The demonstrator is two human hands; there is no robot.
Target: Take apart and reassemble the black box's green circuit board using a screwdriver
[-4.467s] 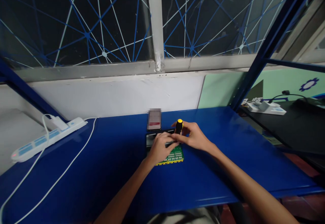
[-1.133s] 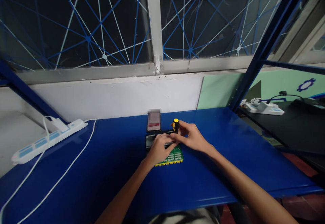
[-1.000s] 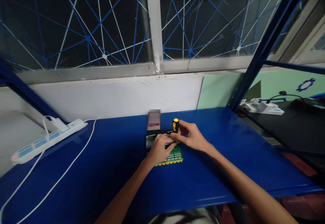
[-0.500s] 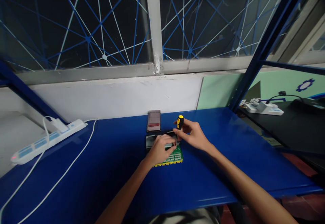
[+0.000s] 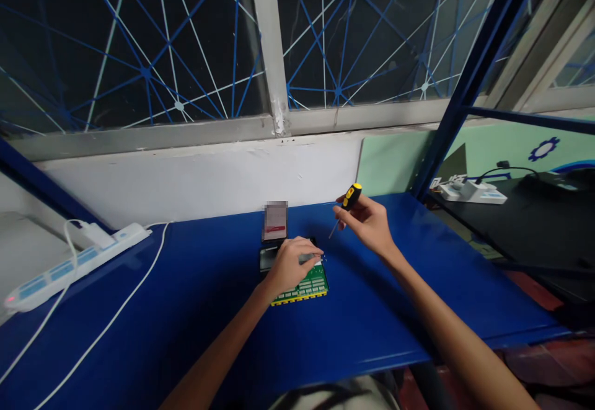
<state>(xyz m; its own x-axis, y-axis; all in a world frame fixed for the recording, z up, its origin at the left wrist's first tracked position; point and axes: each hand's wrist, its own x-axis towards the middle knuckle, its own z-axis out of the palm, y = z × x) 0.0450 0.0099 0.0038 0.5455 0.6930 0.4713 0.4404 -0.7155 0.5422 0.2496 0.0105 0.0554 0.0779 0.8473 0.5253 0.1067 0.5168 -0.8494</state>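
My right hand [image 5: 369,221] grips a screwdriver [image 5: 352,196] with a black and yellow handle. Its thin shaft slants down to the left, the tip in the air above the table and apart from the device. Below and to the left lies an open device with a green circuit board [image 5: 312,281], a yellow toothed strip [image 5: 300,299] along its near edge and a dark case part [image 5: 266,260] behind. My left hand [image 5: 290,264] rests over the board, thumb and fingers curled close together at its upper right; what lies between them is too small to make out.
A phone-like object with a blurred screen [image 5: 276,221] stands behind the device. On the left of the blue table [image 5: 372,329] lie a white power strip [image 5: 74,267] and a white cable [image 5: 118,304]. A dark side table [image 5: 534,218] bears another power strip [image 5: 469,193].
My right hand has lifted the screwdriver up and right, off the board, and the tool now tilts. My left hand stays over the device. The whole view has shifted slightly.
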